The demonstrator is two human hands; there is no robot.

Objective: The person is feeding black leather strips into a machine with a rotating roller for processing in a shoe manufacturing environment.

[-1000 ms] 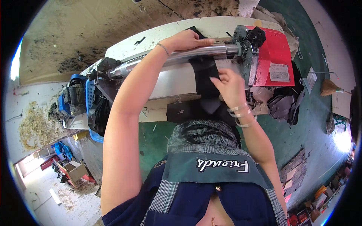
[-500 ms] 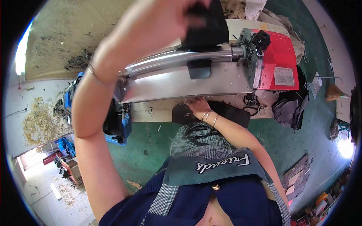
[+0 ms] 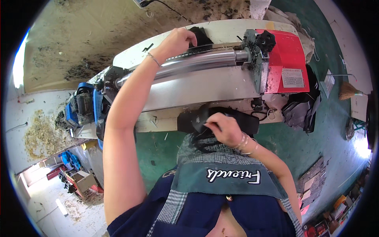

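A machine with a shiny metal roller (image 3: pixel 197 60) stands before me, a smooth metal plate (image 3: pixel 205 85) on its near side. My left hand (image 3: pixel 178 41) reaches across the roller, its fingers closed at the edge of a black sheet piece (image 3: pixel 202 36) behind the roller. On the near side my right hand (image 3: pixel 227 130) pinches a thin dark piece (image 3: pixel 200 118), which is smeared by motion. Beneath it, more flat black pieces (image 3: pixel 244 120) lie along the front ledge.
The machine's red housing (image 3: pixel 286 59) and black knob (image 3: pixel 265 40) are at the right. Black material (image 3: pixel 304 106) hangs below the housing. A blue basket (image 3: pixel 97 106) stands at the left, and a broom (image 3: pixel 349 94) is at the far right.
My left hand has moved down and closer to the roller; the large black sheet it was at no longer stands over the roller. My right hand has lifted from the ledge with a thin dark piece.
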